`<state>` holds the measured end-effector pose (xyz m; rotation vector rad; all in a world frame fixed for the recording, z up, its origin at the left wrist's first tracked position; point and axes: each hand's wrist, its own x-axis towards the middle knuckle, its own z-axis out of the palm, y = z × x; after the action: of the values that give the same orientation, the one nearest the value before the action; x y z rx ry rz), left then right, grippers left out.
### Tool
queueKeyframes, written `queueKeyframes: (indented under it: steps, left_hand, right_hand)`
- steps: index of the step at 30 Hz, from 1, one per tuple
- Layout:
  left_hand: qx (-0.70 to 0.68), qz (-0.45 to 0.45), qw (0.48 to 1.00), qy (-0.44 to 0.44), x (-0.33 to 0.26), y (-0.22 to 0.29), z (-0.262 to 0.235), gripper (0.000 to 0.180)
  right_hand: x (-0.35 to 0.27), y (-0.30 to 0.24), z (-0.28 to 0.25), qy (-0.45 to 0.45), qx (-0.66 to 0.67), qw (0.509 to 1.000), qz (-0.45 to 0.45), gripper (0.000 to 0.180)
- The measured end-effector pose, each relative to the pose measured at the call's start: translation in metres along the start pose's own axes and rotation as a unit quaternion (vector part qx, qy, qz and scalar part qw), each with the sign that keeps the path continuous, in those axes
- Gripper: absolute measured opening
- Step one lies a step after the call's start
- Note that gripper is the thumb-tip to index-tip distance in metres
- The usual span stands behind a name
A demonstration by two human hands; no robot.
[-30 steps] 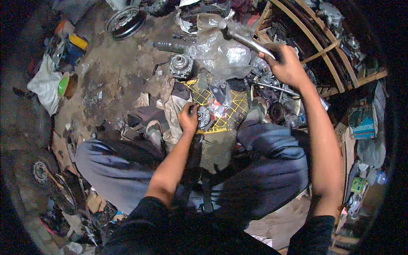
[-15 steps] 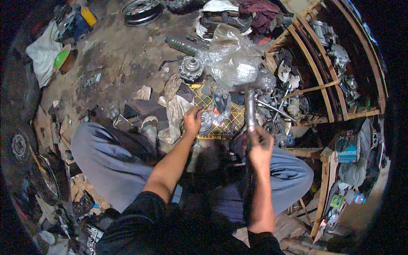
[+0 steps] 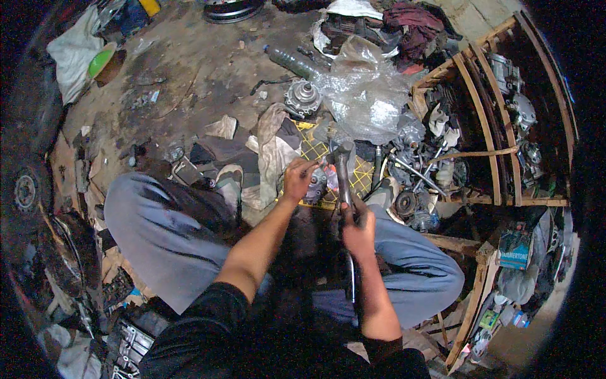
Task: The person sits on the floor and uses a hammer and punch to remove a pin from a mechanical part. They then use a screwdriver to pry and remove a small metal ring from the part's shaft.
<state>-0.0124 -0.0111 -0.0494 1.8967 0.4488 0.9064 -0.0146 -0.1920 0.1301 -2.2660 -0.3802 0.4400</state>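
Note:
My right hand (image 3: 358, 232) is wrapped round the shaft of a metal hammer (image 3: 343, 180). The hammer's head is over the yellow-lined black mat (image 3: 361, 175), close to my left fingertips. On the mat, between my feet, lies a round grey metal part (image 3: 317, 184) with holes in its face. My left hand (image 3: 297, 180) is beside that part, thumb and fingers pinched together at its upper edge. Whatever they pinch is too small to make out. A reddish-and-clear plastic scrap (image 3: 331, 175) lies on the mat, partly behind the hammer.
A round metal hub (image 3: 303, 98) and crumpled bubble wrap (image 3: 369, 88) lie beyond the mat. A stained cloth (image 3: 268, 158) is left of it. To the right are several metal parts, long rods (image 3: 420, 175) and a wooden rack (image 3: 483, 114). A wheel rim (image 3: 232, 9) is at the far edge.
My right hand has brought the hammer leftward, its head now near my left fingertips. My left hand stays pinched at the metal part. The whole view has shifted slightly.

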Motion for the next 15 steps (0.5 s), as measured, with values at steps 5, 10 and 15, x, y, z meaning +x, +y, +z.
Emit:
queueKeyframes:
  steps: [5, 10, 15]
  left_hand:
    - [0.001, 0.034, 0.999, 0.004, -0.005, -0.012, 0.003, 0.015]
    - [-0.012, 0.037, 0.999, -0.009, -0.002, -0.011, 0.003, 0.018]
    - [-0.003, 0.039, 0.999, -0.017, 0.0, -0.011, 0.001, 0.017]
  right_hand:
    - [-0.005, -0.012, 0.006, -0.02, 0.03, 0.999, -0.024, 0.03]
    - [-0.002, -0.012, 0.011, 0.034, 0.051, 0.994, -0.091, 0.035]
    - [-0.001, -0.001, 0.019, 0.028, 0.052, 0.996, -0.067, 0.03]
